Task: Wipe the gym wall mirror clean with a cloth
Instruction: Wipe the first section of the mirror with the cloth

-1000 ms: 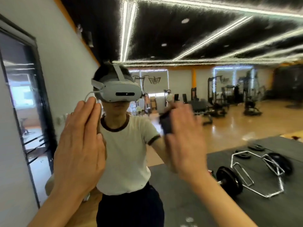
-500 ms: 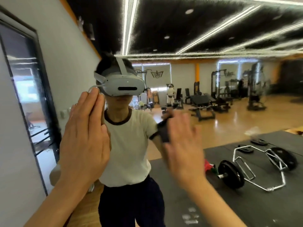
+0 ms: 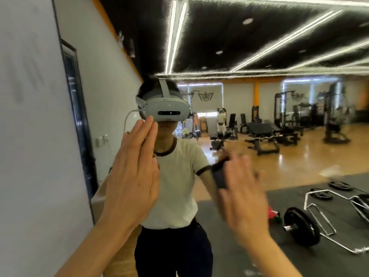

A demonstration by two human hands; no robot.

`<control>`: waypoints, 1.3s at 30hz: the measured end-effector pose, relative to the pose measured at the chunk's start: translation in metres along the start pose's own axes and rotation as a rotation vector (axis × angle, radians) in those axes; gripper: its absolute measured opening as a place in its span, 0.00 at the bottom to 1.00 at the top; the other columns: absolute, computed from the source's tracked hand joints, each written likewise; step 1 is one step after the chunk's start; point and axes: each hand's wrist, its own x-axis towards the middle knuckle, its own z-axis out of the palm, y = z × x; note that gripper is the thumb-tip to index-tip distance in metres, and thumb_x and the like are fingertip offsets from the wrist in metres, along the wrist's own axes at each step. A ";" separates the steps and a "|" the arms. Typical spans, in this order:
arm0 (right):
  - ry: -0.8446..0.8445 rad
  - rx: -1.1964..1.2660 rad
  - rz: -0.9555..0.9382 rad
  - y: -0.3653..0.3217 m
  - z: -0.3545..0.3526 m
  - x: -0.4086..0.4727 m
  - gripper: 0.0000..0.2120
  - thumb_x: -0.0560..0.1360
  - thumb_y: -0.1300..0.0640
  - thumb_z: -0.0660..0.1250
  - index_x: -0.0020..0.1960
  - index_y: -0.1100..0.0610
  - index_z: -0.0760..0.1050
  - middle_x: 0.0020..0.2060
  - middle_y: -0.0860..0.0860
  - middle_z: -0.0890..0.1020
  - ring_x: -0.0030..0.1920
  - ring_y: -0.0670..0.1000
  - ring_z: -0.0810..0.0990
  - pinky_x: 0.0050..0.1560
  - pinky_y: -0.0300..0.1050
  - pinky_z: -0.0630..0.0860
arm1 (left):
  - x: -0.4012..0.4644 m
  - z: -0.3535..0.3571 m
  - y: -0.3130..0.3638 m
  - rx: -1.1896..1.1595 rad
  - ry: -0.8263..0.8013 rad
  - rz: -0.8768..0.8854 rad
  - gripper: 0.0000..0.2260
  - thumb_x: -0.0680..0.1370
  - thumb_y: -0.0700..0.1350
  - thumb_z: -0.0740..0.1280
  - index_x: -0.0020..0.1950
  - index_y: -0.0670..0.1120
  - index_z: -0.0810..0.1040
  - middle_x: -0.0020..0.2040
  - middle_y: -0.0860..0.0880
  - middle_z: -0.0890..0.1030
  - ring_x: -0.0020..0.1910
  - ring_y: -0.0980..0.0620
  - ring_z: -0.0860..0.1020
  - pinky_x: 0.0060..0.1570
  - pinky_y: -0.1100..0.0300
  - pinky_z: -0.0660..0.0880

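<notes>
Shifting rightward and lower since earlier: right hand (image 3: 242,193), blurred, fingers spread, pressing dark cloth (image 3: 218,175) against mirror (image 3: 259,176) (centre frame). Left hand (image 3: 132,176) lying flat, fingers straight, holding nothing.

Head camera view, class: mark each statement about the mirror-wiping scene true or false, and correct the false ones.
1. The left hand is raised flat with straight fingers against the mirror. True.
2. The right hand presses a white cloth. False: the cloth under it is dark.
3. A loaded barbell shows in the reflection, lying on the black floor mat. True.
4. The right hand is sharp and still. False: it is motion-blurred.
5. The left hand holds a spray bottle. False: it holds nothing.
</notes>
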 end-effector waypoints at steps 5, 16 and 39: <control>0.200 0.053 0.607 -0.004 0.002 0.002 0.28 0.83 0.55 0.51 0.80 0.62 0.52 0.81 0.57 0.54 0.80 0.58 0.53 0.80 0.57 0.47 | -0.016 -0.025 -0.030 0.092 0.049 -0.070 0.25 0.82 0.42 0.56 0.79 0.39 0.58 0.78 0.42 0.59 0.80 0.48 0.55 0.75 0.43 0.58; 0.014 0.035 0.014 -0.031 -0.009 0.019 0.28 0.81 0.52 0.55 0.80 0.56 0.55 0.81 0.42 0.44 0.81 0.46 0.44 0.79 0.57 0.49 | -0.019 -0.021 -0.040 0.123 0.057 -0.042 0.25 0.82 0.43 0.54 0.79 0.38 0.58 0.78 0.38 0.60 0.78 0.40 0.59 0.78 0.50 0.54; 0.025 0.004 -0.065 -0.156 0.018 0.097 0.26 0.84 0.50 0.49 0.79 0.59 0.55 0.79 0.53 0.57 0.80 0.50 0.49 0.80 0.48 0.37 | -0.019 -0.019 -0.042 0.082 0.084 -0.041 0.23 0.84 0.44 0.53 0.79 0.37 0.57 0.79 0.40 0.59 0.79 0.43 0.58 0.80 0.56 0.49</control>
